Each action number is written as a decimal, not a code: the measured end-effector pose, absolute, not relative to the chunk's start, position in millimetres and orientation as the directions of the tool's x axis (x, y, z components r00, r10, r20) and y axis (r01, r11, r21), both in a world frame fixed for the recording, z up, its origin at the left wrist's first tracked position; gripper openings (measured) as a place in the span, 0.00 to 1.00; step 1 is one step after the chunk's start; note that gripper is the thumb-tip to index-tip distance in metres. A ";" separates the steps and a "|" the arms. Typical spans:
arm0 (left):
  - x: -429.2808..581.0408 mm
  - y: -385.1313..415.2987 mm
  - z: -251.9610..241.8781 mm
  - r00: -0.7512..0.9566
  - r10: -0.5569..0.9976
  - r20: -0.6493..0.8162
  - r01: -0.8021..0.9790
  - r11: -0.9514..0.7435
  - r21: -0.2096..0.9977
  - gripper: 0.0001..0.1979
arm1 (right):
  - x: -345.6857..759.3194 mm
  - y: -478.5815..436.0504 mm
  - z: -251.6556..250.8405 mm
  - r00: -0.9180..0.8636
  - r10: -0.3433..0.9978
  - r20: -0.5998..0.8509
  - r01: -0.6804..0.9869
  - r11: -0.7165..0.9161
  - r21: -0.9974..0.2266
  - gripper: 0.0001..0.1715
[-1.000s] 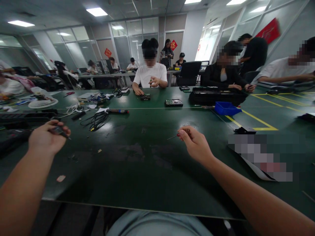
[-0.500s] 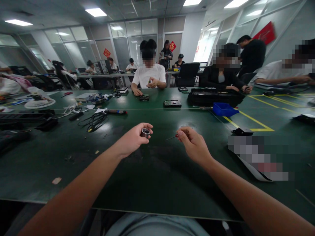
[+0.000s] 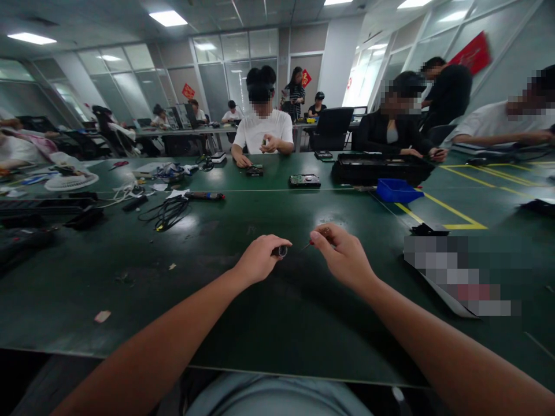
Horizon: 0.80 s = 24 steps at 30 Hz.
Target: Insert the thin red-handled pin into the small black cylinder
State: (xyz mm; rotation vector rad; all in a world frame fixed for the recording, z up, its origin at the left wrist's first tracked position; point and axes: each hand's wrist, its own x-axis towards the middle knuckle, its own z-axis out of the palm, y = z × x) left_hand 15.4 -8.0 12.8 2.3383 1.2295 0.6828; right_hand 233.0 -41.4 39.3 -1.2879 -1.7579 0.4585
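Note:
My left hand is closed around a small metal cylinder, its round open end turned to the right. Most of the cylinder's body is hidden by the fingers. My right hand pinches a thin screwdriver with a red part showing at the fingertips. The slim shaft points left and down toward the cylinder's open end, with a small gap between them. Both hands are held over the dark green table.
A hard drive and a blue bin lie farther back. A black cable and a pen-like tool are at left. A blurred-out sheet lies at right. Across the table, a person in white handles parts.
My left hand has moved right and down, bringing the cylinder close to the screwdriver tip. The cylinder's open end has turned from upward to the right. My right hand is nearly still.

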 end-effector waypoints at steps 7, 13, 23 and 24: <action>7.1 -5.0 9.1 0.442 0.849 0.289 0.572 -0.515 0.638 0.15 | 230.6 -45.3 35.4 -0.071 0.916 0.395 0.375 0.392 -0.840 0.14; 5.4 -3.4 7.8 0.450 0.847 0.284 0.542 -0.511 0.667 0.17 | 227.3 -46.8 35.4 -0.077 0.916 0.393 0.326 0.396 -0.858 0.13; 6.3 -5.1 8.7 0.467 0.850 0.245 0.526 -0.489 0.696 0.19 | 228.6 -42.9 30.7 -0.028 0.904 0.427 0.322 0.412 -0.852 0.12; 6.5 -5.3 9.0 0.463 0.852 0.243 0.527 -0.485 0.698 0.20 | 228.9 -42.6 30.5 -0.024 0.904 0.427 0.325 0.411 -0.852 0.12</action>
